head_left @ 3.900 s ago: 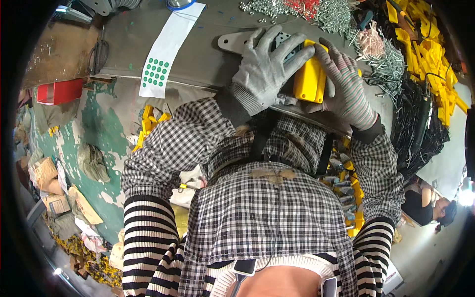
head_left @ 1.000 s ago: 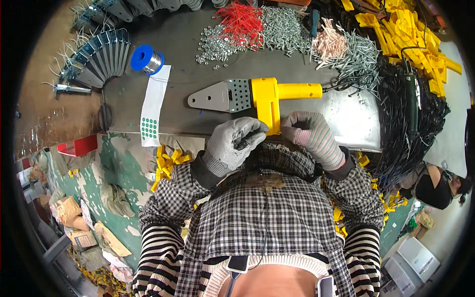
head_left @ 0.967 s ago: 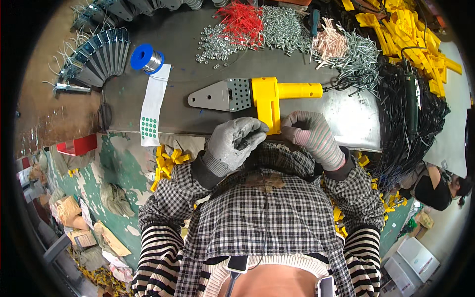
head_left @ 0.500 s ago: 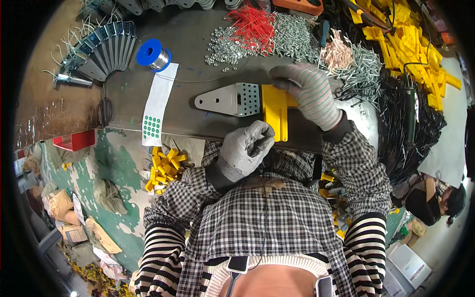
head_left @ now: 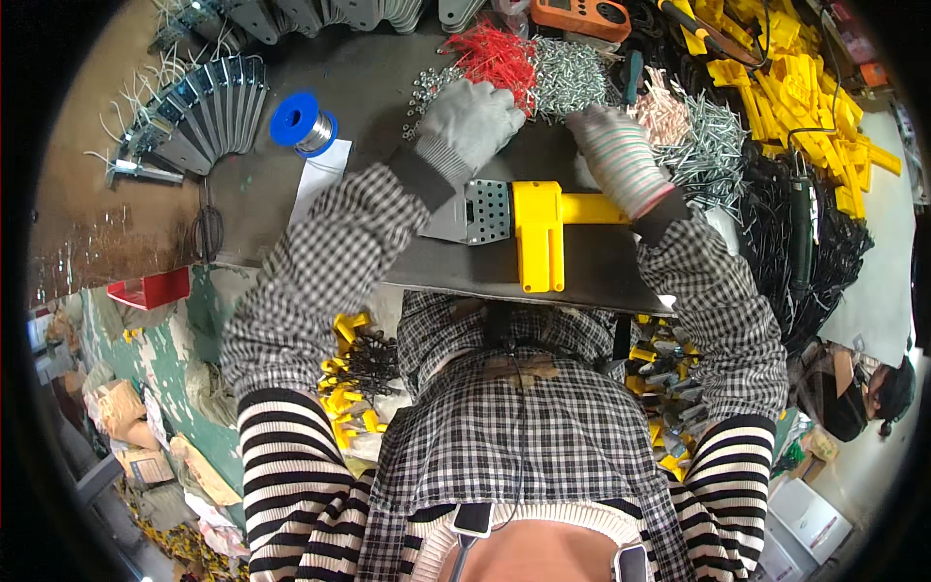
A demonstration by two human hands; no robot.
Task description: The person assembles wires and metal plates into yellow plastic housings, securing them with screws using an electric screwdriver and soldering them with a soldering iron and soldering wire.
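Observation:
A yellow T-shaped plastic housing (head_left: 545, 225) with a perforated grey metal plate (head_left: 481, 210) at its left end lies on the dark metal bench (head_left: 456, 276). My left hand (head_left: 472, 116), in a grey knit glove, hovers with fingers curled over the heap of silver screws (head_left: 562, 73) and red wire ties (head_left: 497, 53) beyond the plate. My right hand (head_left: 619, 155), in a striped grey glove, is flat over the bench just above the yellow handle, beside a pile of pink-tan parts (head_left: 661, 105). Whether either hand pinches a small part is hidden.
A blue solder spool (head_left: 303, 121) and a white paper strip (head_left: 312, 184) lie at the left, beyond them a fan of grey metal plates (head_left: 199, 121). Yellow housings (head_left: 800, 87) and black cables (head_left: 805, 242) crowd the right. An orange meter (head_left: 584, 14) sits at the back.
Both hands have left the yellow housing and reached away from me toward the piles at the back; the left arm now crosses over the metal plate. The housing lies free on the bench.

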